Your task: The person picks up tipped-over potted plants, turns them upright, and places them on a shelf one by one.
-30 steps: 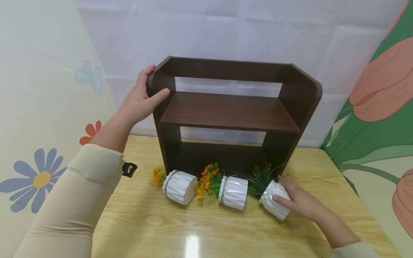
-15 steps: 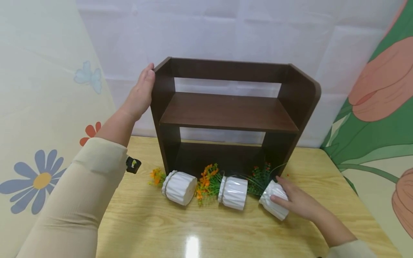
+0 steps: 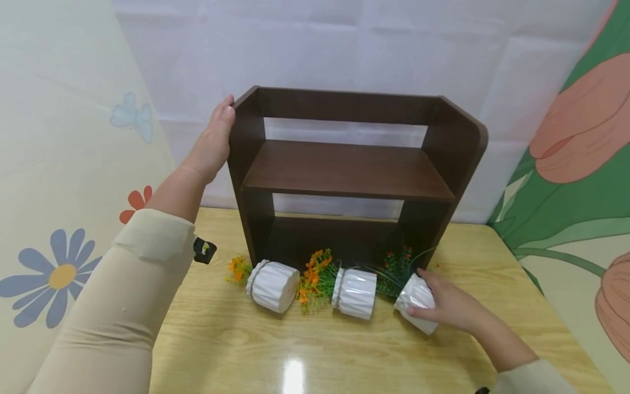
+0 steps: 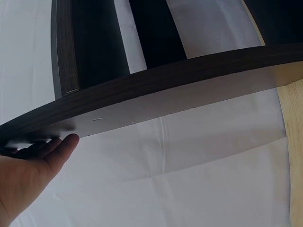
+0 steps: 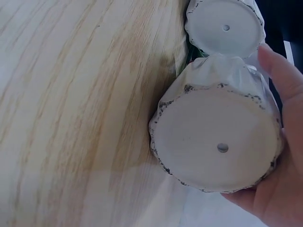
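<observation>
Gleaming wooden table (image 3: 344, 350), floral walls, left hand (image 3: 213, 143) flat against shelf (image 3: 346, 175), right hand (image 3: 450, 306) gripping tipped pot (image 3: 415, 303)

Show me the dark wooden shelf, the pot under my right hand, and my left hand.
dark wooden shelf (image 3: 346, 171): head view, middle board.
right pot (image 5: 215, 144): right wrist view, its base.
left hand (image 3: 213, 143): head view, back of hand.

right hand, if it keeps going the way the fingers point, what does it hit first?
The right hand already grips the rightmost tipped white ribbed plant pot. Beyond it, probably the middle white pot; depth is unclear.
</observation>
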Demonstrator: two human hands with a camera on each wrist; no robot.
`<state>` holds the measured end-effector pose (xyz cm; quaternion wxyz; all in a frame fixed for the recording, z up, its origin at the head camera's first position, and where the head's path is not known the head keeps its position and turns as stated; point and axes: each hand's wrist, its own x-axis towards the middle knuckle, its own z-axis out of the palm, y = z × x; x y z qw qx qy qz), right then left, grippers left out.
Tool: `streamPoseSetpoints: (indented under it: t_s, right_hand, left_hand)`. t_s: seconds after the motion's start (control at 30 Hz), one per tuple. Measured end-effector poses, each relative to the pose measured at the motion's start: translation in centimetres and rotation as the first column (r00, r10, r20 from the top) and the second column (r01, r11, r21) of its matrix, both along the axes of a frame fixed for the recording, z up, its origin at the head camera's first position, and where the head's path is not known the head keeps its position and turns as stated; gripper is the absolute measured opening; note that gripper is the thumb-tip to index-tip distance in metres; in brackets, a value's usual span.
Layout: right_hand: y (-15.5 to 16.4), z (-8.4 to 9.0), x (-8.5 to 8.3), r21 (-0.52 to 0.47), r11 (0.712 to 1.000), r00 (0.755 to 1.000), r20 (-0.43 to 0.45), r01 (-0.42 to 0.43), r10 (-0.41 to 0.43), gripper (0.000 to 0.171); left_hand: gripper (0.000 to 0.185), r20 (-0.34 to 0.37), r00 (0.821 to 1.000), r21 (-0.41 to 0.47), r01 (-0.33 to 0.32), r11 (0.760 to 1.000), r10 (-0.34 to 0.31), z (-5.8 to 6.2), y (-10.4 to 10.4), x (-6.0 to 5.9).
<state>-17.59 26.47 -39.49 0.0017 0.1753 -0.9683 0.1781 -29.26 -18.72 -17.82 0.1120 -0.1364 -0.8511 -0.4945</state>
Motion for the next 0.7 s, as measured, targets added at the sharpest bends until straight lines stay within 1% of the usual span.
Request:
streamPoseSetpoints:
  t_s: [0.13, 0.43, 0.7]
  right_hand:
    - [-0.11, -0.03, -0.05, 0.011, 1.0, 1.0, -0.008, -0.003, 0.003, 0.1]
    - [-0.06, -0.17, -0.4, 0.036, 0.999, 1.0, 0.006, -0.013, 0.013, 0.112]
    - [0.08, -0.24, -0.37, 0.05, 0.999, 1.0, 0.022, 0.008, -0.009, 0.11]
  left_hand:
    - [0.061, 0.004, 1.0, -0.004, -0.006, 1.0, 0.006, -0.03, 0.06, 0.05]
    - [0.06, 0.007, 1.0, -0.004, -0.02, 1.0, 0.02, -0.07, 0.23, 0.04]
    - [0.06, 0.0, 1.0, 0.003, -0.016, 1.0, 0.016, -0.04, 0.52, 0.07]
